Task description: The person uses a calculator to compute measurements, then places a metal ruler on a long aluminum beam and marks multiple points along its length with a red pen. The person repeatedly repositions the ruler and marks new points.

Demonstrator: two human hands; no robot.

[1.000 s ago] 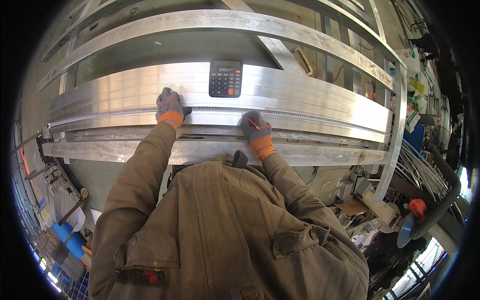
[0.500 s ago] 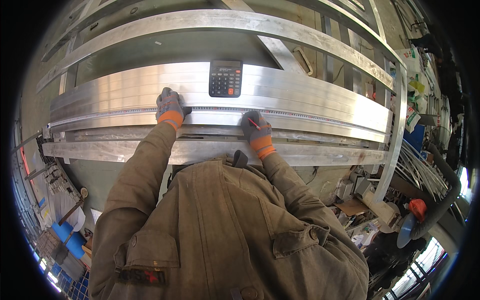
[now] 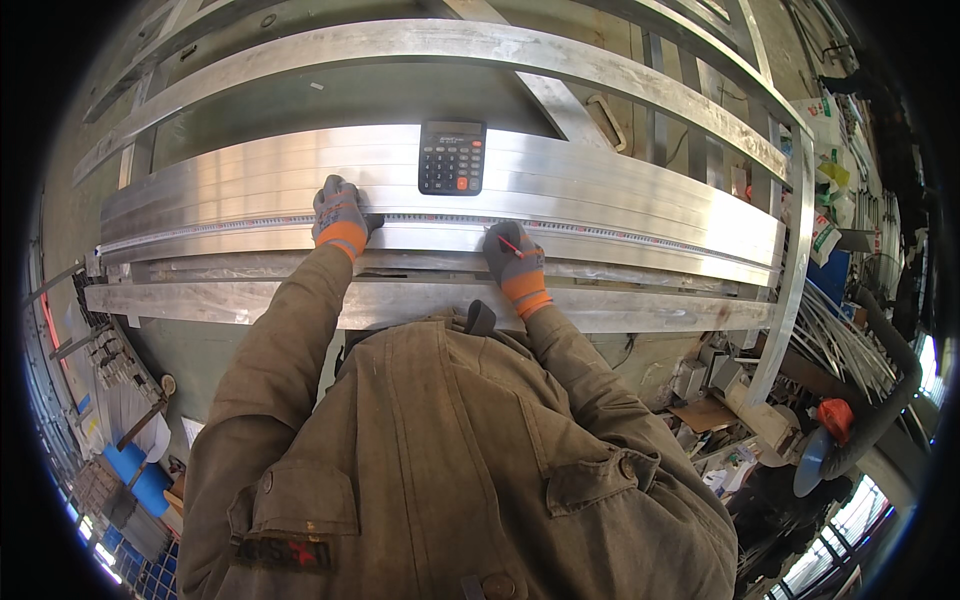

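Side by side in front of me lie long, shiny aluminium bars [image 3: 270, 175]. A thin measuring tape [image 3: 430, 218] stretches lengthwise across them, nearly from end to end. My left hand [image 3: 341, 212], in a grey and orange work glove, rests over the tape with its thumb apart, pointing right. To the right, my gloved right hand [image 3: 516, 265] is closed round a slim red pen [image 3: 510, 243] just at the tape's near side. The right fingertips are partly hidden by the glove's back. A black calculator [image 3: 452, 158] lies on the bars beyond and between the hands.
A metal frame with a long crossbar [image 3: 430, 40] stands beyond the bars. Another bar [image 3: 240, 303] runs close before my body. At the right are an upright rail [image 3: 785, 300], a bundle of thin rods [image 3: 850, 345] and a red object [image 3: 836, 420].
The pen in my right hand has tilted slightly and the hand has barely shifted. My left hand, the tape and the calculator stay in place.
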